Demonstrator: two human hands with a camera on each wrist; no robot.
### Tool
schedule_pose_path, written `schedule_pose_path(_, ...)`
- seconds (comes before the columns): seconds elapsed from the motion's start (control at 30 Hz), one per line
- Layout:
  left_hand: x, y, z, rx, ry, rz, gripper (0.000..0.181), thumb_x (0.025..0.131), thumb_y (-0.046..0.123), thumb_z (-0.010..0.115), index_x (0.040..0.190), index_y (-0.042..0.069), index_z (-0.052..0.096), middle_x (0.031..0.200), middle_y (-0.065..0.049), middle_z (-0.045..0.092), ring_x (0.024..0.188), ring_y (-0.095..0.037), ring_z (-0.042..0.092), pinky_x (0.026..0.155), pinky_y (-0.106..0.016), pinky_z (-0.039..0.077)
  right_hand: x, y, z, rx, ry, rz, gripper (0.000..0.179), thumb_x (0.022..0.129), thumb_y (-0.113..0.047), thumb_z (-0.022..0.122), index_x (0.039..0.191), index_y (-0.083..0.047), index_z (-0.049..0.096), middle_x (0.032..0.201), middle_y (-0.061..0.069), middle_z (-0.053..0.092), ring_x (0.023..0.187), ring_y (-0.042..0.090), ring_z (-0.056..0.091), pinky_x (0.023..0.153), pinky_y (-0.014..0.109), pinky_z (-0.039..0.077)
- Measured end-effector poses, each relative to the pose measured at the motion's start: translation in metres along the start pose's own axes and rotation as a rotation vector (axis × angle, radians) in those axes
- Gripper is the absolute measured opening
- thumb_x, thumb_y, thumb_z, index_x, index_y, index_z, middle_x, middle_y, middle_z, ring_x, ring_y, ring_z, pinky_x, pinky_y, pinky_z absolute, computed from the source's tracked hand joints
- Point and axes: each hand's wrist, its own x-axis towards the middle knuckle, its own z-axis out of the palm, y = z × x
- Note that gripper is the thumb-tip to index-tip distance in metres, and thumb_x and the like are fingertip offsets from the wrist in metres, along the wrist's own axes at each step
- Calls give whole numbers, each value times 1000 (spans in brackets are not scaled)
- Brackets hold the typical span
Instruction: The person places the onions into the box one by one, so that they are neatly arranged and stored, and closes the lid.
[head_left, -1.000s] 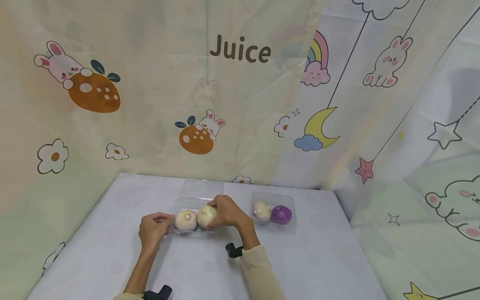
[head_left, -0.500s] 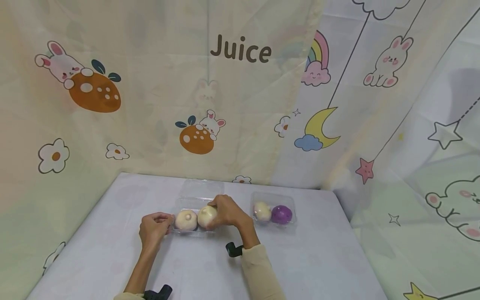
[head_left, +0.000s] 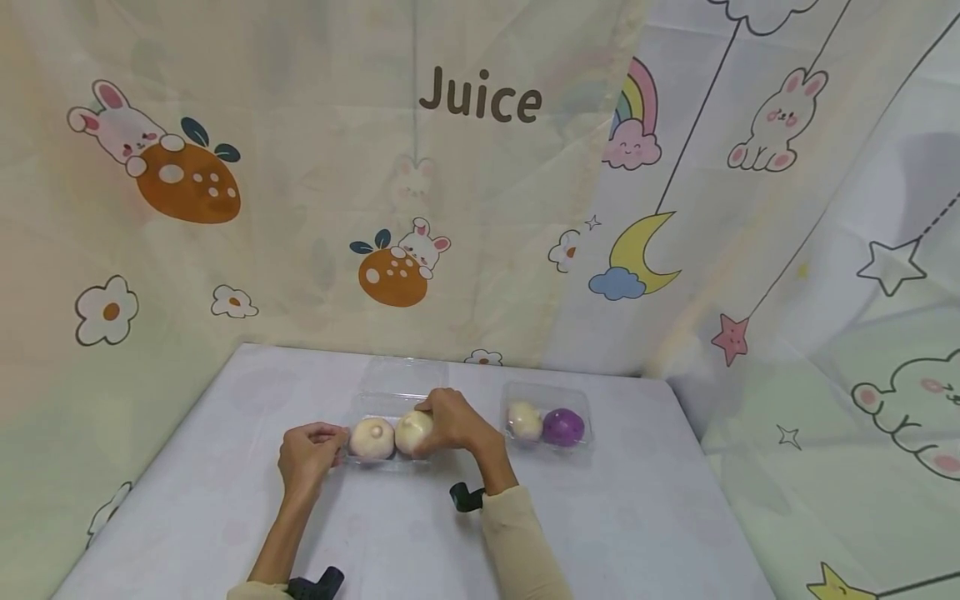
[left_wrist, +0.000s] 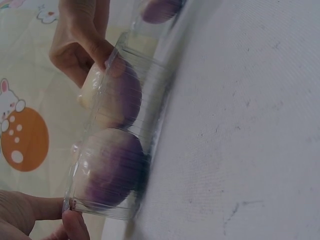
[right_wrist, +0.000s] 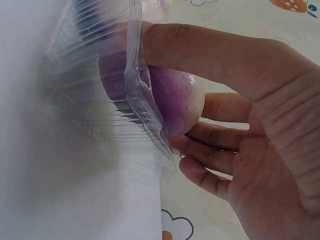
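Observation:
A clear plastic clamshell box (head_left: 386,465) stands on the table with its lid (head_left: 403,377) folded back. Two white-and-purple turnips sit side by side in it, a left turnip (head_left: 372,438) and a right turnip (head_left: 412,432). My left hand (head_left: 306,454) pinches the box's left rim between thumb and finger, as the left wrist view shows. With thumb and fingers around the right turnip (right_wrist: 175,97), my right hand (head_left: 453,421) grips it at the box's right end. The turnips' purple undersides show through the ribbed wall (left_wrist: 157,75).
To the right stands a second clear plastic box (head_left: 585,400), holding a pale turnip (head_left: 524,422) and one with its purple side up (head_left: 563,427). A white cloth covers the table (head_left: 615,517). Printed curtains (head_left: 300,167) hang behind it.

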Motion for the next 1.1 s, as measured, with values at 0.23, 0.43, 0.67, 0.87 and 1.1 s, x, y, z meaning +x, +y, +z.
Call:
schedule_pose_path(0.23, 1, -1, -1, 5, 0, 9, 18, 95, 13, 77, 100, -5, 79, 70, -2, 75, 58, -13, 69, 54, -24, 61, 1, 0, 2, -36, -4, -5, 57, 66, -32, 103, 117, -15, 86, 99, -7, 81, 88, 4, 59, 89, 25, 46)
schedule_pose_path(0.43, -1, 0, 0, -6, 0, 4, 18, 95, 12, 78, 99, -6, 79, 71, -3, 76, 57, -12, 69, 53, -23, 60, 1, -2, 2, -40, -22, 21, 64, 66, -32, 105, 122, -12, 84, 107, -4, 83, 93, 5, 62, 93, 27, 46)
schedule_pose_path(0.67, -1, 0, 1, -4, 9, 3, 18, 94, 12, 78, 99, -5, 79, 71, -3, 75, 57, -12, 68, 53, -24, 60, 1, -3, 5, -62, -11, 29, 62, 66, -31, 105, 122, -13, 84, 111, -6, 84, 98, 5, 65, 93, 31, 42)
schedule_pose_path(0.87, 0, -1, 2, 5, 10, 11, 18, 95, 12, 78, 99, -5, 79, 70, -3, 75, 58, -14, 68, 52, -24, 58, 2, -3, 6, -52, -9, 23, 54, 66, -29, 105, 115, -15, 87, 97, -10, 83, 85, 2, 60, 86, 30, 38)
schedule_pose_path(1.1, -1, 0, 0, -5, -3, 6, 18, 95, 12, 78, 100, -5, 79, 70, -2, 75, 58, -14, 68, 53, -25, 59, 4, -1, 9, -76, -21, -6, 35, 67, -28, 105, 95, -20, 87, 74, -18, 72, 72, 2, 53, 80, 29, 34)
